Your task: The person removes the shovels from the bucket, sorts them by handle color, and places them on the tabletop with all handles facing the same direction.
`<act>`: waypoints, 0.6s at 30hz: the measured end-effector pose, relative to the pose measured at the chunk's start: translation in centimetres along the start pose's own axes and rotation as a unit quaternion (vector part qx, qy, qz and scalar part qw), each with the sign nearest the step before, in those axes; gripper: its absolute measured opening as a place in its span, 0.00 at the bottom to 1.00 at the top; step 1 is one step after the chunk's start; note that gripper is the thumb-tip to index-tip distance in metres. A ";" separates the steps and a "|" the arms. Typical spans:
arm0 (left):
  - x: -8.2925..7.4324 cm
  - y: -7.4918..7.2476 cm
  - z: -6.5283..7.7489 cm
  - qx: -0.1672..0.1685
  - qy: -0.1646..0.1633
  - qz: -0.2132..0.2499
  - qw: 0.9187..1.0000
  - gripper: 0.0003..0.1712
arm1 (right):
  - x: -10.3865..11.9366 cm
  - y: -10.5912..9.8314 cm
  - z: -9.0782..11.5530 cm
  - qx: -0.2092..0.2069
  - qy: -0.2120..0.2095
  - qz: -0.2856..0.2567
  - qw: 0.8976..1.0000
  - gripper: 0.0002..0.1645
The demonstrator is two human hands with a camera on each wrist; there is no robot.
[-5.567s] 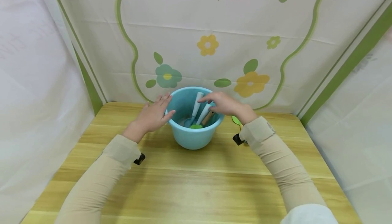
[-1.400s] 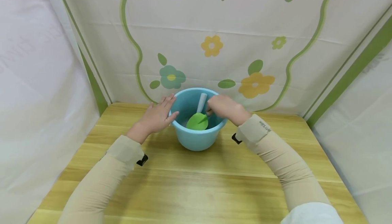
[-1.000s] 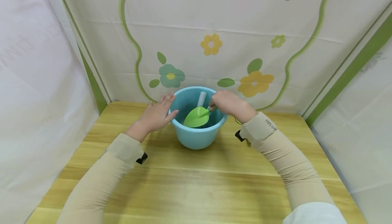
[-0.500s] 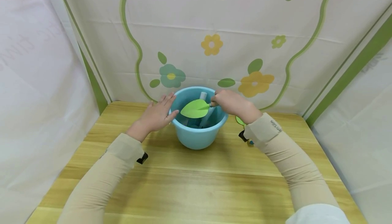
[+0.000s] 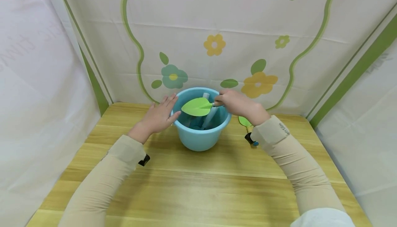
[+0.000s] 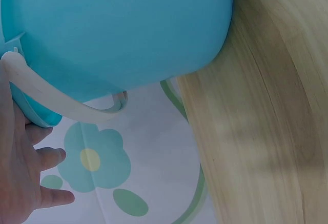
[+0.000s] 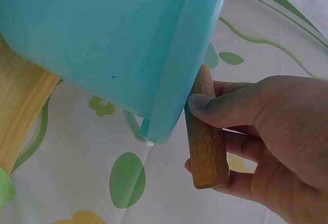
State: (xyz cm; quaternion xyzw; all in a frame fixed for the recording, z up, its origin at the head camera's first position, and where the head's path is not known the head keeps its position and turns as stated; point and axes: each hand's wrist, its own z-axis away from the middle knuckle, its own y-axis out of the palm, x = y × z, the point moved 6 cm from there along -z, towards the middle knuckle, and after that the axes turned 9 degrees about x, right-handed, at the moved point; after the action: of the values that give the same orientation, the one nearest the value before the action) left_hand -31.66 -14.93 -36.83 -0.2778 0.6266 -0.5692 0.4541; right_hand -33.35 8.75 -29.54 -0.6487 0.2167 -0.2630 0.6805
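A light blue bucket (image 5: 198, 141) stands on the wooden table. My left hand (image 5: 156, 118) rests with spread, fairly straight fingers against its left rim. My right hand (image 5: 235, 103) grips the wooden handle (image 7: 207, 142) of a small garden trowel. The trowel's green, leaf-shaped blade (image 5: 196, 106) lies level over the bucket's mouth, pointing left. In the right wrist view the thumb presses along the handle, right beside the rim. Beneath the blade, inside the bucket, a white-handled tool (image 5: 210, 117) leans next to another white handle (image 5: 206, 96); their lower ends are partly hidden.
Right of the bucket, a second green-bladed tool (image 5: 244, 121) with a yellowish handle lies on the table, partly covered by the right wrist. The bucket's white carrying handle (image 6: 61, 101) hangs at its side. A flower-printed cloth (image 5: 214, 65) rises behind the table.
The right hand, earlier over the white handles, has taken the trowel's wooden handle. It has lifted the green blade from inside the bucket up to the rim. The left hand stays at the rim.
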 end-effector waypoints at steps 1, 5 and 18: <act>0.0 0.0 0.0 0.000 0.000 0.000 1.000 0.43 | -0.1 0.0 0.1 -0.001 -0.001 -0.003 1.000 0.08; 0.0 -0.1 0.0 -0.002 -0.001 0.003 1.000 0.42 | -0.6 -0.2 0.5 -0.003 0.003 -0.016 1.000 0.08; -0.2 -0.2 0.1 0.002 0.000 0.003 1.000 0.43 | -2.5 -0.5 1.7 -0.008 0.034 -0.051 0.998 0.12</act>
State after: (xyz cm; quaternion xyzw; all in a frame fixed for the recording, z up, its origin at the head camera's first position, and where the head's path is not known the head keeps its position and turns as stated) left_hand -31.51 -14.86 -36.61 -0.2753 0.6260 -0.5694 0.4562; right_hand -34.19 11.66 -29.08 -0.6547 0.2084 -0.3177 0.6534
